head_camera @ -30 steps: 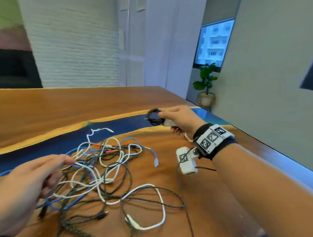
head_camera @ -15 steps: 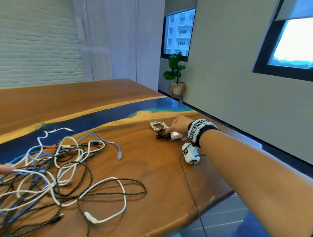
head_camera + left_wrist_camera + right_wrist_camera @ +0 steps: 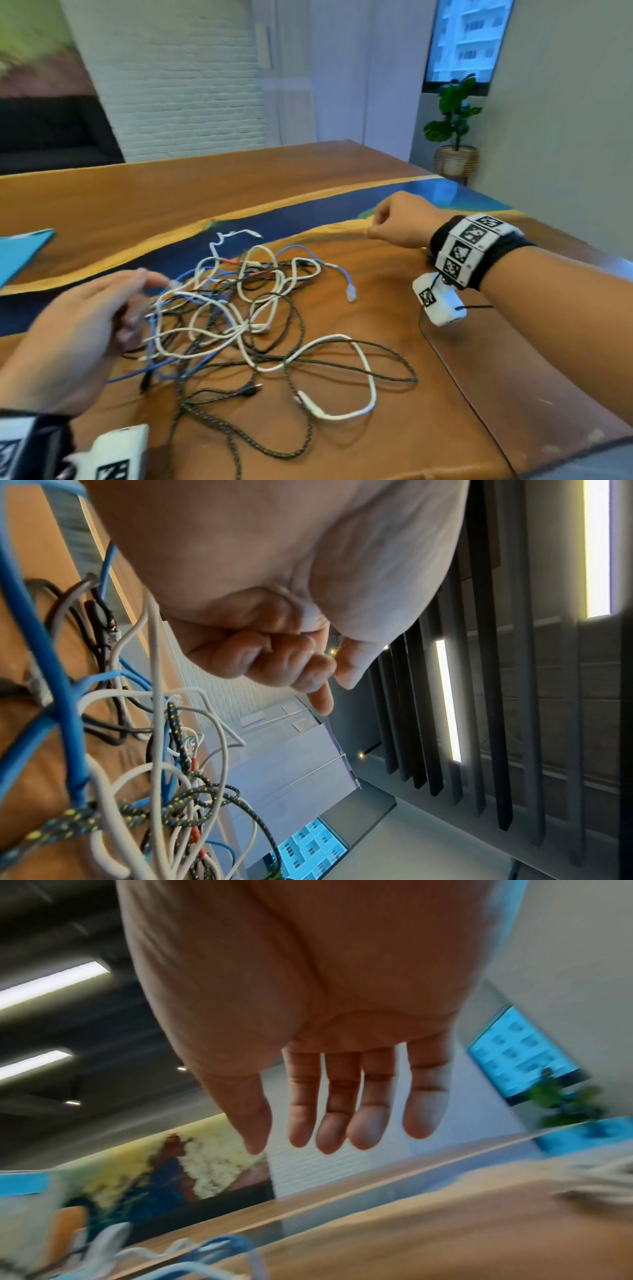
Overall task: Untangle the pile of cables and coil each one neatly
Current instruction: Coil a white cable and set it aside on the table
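A tangle of cables (image 3: 246, 308) lies on the wooden table (image 3: 394, 428): white ones, a blue one (image 3: 337, 270) and a dark braided one (image 3: 394, 377). My left hand (image 3: 144, 294) hovers at the pile's left edge. In the left wrist view its fingers (image 3: 301, 666) are loosely curled with nothing between them, the cables (image 3: 164, 750) just beside them. My right hand (image 3: 383, 222) is above the table, right of the pile. The right wrist view shows that hand (image 3: 342, 1129) with straight fingers and empty. A blurred pale bundle (image 3: 603, 1175) lies at that view's right edge.
A blue resin strip (image 3: 308, 219) crosses the table behind the pile. A light blue sheet (image 3: 20, 250) lies far left. The table's right edge (image 3: 582, 260) runs close behind my right wrist. A thin black wire (image 3: 445, 359) trails from the wrist camera. A potted plant (image 3: 452, 113) stands beyond the table.
My right hand set the black coil down beside a white coil at the far right, let go and drew back empty. My left hand is back in view at the pile.
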Motion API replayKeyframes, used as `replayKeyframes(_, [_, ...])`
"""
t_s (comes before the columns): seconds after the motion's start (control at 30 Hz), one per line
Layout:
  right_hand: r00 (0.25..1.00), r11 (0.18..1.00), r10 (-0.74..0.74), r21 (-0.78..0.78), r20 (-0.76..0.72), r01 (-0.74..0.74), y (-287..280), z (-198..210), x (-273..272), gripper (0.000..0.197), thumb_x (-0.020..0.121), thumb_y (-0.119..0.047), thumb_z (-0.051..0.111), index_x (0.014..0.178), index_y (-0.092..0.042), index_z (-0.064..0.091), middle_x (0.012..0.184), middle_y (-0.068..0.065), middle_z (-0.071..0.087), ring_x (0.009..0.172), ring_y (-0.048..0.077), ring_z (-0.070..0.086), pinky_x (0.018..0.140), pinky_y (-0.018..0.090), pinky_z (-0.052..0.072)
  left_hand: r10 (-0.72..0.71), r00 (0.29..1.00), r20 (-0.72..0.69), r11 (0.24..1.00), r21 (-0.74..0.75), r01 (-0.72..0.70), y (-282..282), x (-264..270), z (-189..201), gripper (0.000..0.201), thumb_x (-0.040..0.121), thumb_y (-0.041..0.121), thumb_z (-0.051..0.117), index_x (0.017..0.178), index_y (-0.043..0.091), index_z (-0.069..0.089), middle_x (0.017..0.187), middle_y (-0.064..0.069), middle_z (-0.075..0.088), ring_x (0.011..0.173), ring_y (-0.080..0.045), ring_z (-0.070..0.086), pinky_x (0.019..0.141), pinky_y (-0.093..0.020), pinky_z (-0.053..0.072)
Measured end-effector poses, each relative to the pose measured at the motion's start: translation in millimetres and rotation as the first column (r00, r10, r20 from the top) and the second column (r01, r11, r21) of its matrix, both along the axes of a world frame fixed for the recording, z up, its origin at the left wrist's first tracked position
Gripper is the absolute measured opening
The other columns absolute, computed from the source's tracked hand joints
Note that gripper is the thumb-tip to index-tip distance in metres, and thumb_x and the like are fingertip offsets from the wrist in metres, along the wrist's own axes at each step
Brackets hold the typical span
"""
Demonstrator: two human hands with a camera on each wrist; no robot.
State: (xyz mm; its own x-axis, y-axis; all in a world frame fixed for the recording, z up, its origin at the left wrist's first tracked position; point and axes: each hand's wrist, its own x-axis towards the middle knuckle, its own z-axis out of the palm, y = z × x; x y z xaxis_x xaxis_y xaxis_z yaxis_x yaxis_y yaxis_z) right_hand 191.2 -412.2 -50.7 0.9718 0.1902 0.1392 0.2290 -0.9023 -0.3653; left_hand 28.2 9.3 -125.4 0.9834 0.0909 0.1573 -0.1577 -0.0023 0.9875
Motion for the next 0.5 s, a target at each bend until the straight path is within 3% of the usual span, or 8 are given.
replayKeyframes(0.03, [0.996, 0.996, 0.083, 0.023, -0.021, -0.082, 22.1, 1.3, -6.8, 0.024, 0.084, -0.042, 0.078, 0.078, -0.019, 0.073, 0.078, -0.003, 0.071, 0.076, 0.013, 0.064, 0.068, 0.031, 0.050, 0.030, 0.999, 0.022, 0.999, 0.043, -0.031, -24.2, -10.3, 16.9, 0.030, 0.104, 0.030, 0.047, 0.092, 0.013, 0.069, 0.059, -0.005, 0.040, 0.044, -0.019, 0.036, 0.041, -0.027, 0.021])
replayKeyframes(0.07, [0.984, 0.984, 0.174, 0.036, -0.045, -0.173, 44.4, 3.0, -14.4, 0.023, 0.084, -0.042, 0.079, 0.080, -0.020, 0.073, 0.078, -0.003, 0.071, 0.073, 0.011, 0.064, 0.067, 0.031, 0.050, 0.032, 0.999, 0.042, 0.999, 0.031, -0.034, -33.9, -17.3, 23.7, 0.032, 0.104, 0.027, 0.047, 0.087, 0.014, 0.071, 0.056, 0.003, 0.038, 0.042, -0.011, 0.034, 0.040, -0.026, 0.020])
replayKeyframes(0.17, [0.895, 0.899, 0.439, 0.058, -0.078, -0.435, 102.2, 7.3, -44.1, 0.022, 0.081, -0.043, 0.082, 0.088, -0.023, 0.073, 0.074, -0.008, 0.067, 0.063, 0.002, 0.060, 0.061, 0.023, 0.045, 0.213, 0.977, 0.029, 0.977, -0.038, -0.212, -48.9, -26.0, 33.0, 0.032, 0.105, 0.026, 0.047, 0.093, 0.011, 0.071, 0.059, 0.001, 0.036, 0.045, -0.011, 0.031, 0.043, -0.026, 0.022])
replayKeyframes(0.23, [0.808, 0.816, 0.574, 0.016, -0.131, -0.578, 131.9, 7.2, -65.0, 0.027, 0.079, -0.043, 0.084, 0.093, -0.025, 0.072, 0.069, -0.014, 0.061, 0.059, -0.007, 0.055, 0.052, 0.012, 0.038, 0.244, 0.970, -0.017, 0.970, -0.009, -0.245, -49.1, -26.1, 34.6, 0.030, 0.105, 0.026, 0.048, 0.095, 0.010, 0.071, 0.061, -0.001, 0.037, 0.048, -0.013, 0.030, 0.046, -0.028, 0.021])
replayKeyframes(0.3, [0.730, 0.729, 0.648, -0.100, -0.217, -0.677, 154.4, 0.9, -80.7, 0.027, 0.076, -0.045, 0.085, 0.093, -0.029, 0.073, 0.065, -0.025, 0.060, 0.059, -0.012, 0.054, 0.050, 0.011, 0.036, 0.236, 0.971, -0.027, 0.972, -0.006, -0.236, -50.0, -29.2, 37.1, 0.029, 0.105, 0.027, 0.049, 0.094, 0.011, 0.072, 0.062, 0.000, 0.039, 0.049, -0.013, 0.031, 0.049, -0.029, 0.020])
replayKeyframes(0.33, [0.709, 0.689, 0.664, -0.172, -0.238, -0.704, 163.5, -3.2, -85.6, 0.023, 0.077, -0.045, 0.084, 0.091, -0.030, 0.074, 0.065, -0.027, 0.061, 0.063, -0.009, 0.056, 0.054, 0.014, 0.038, 0.235, 0.971, -0.041, 0.972, -0.001, -0.235, -48.9, -28.8, 35.3, 0.029, 0.105, 0.027, 0.050, 0.094, 0.011, 0.072, 0.063, 0.000, 0.040, 0.050, -0.013, 0.031, 0.050, -0.030, 0.019])
replayKeyframes(0.4, [0.702, 0.650, 0.674, -0.268, -0.229, -0.711, 176.6, -9.3, -87.9, 0.013, 0.082, -0.039, 0.081, 0.082, -0.027, 0.075, 0.070, -0.019, 0.065, 0.068, 0.001, 0.060, 0.061, 0.026, 0.044, 0.256, 0.965, -0.065, 0.967, 0.010, -0.256, -52.8, -30.9, 38.5, 0.028, 0.104, 0.026, 0.052, 0.095, 0.010, 0.073, 0.064, 0.001, 0.044, 0.051, -0.014, 0.032, 0.052, -0.031, 0.019])
replayKeyframes(0.5, [0.742, 0.701, 0.643, -0.245, -0.189, -0.670, 181.9, -5.4, -81.7, 0.014, 0.089, -0.030, 0.071, 0.080, -0.021, 0.075, 0.077, -0.006, 0.071, 0.072, 0.014, 0.062, 0.063, 0.032, 0.049, 0.246, 0.964, -0.106, 0.969, 0.042, -0.242, -55.9, -33.3, 39.7, 0.025, 0.102, 0.024, 0.055, 0.097, 0.009, 0.074, 0.075, 0.001, 0.059, 0.052, -0.013, 0.041, 0.052, -0.029, 0.024])
